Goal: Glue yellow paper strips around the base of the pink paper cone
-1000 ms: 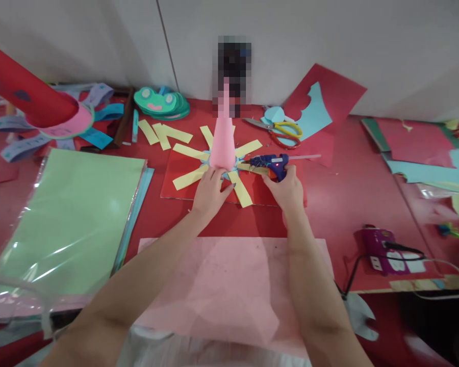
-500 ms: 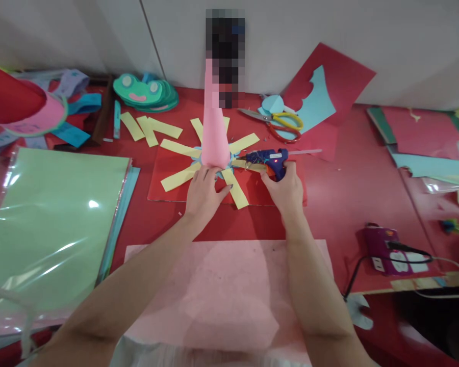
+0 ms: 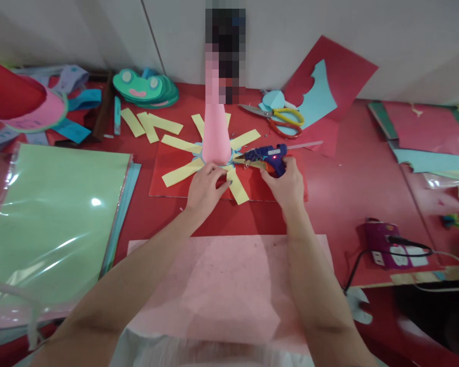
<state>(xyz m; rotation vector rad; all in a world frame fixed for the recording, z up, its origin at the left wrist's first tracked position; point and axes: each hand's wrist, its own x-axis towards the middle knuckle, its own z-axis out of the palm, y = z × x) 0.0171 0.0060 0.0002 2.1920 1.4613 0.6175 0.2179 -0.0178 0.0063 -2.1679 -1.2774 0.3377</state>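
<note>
A tall pink paper cone (image 3: 217,135) stands on a blue paper base, with yellow paper strips (image 3: 181,173) spread out around it on a red board (image 3: 260,189). My left hand (image 3: 205,189) is at the front of the cone's base, its thumb and forefinger bent around the inner end of the front yellow strip (image 3: 238,187). In my right hand (image 3: 288,184) is a blue hot glue gun (image 3: 270,154), a clear glue stick (image 3: 306,145) jutting from its back. Its nozzle points left at the base, above another yellow strip.
Scissors (image 3: 275,119) lie behind the glue gun, beside blue and red paper scraps. Loose yellow strips (image 3: 149,127) and green frog cutouts (image 3: 145,92) are at back left. Packed green paper (image 3: 61,219) lies left. A purple power socket (image 3: 384,242) with cables sits right.
My left thumb and forefinger have shifted slightly at the front strip's inner end. The glue gun stays in my right hand, nearly in the same place. The whole view has moved slightly.
</note>
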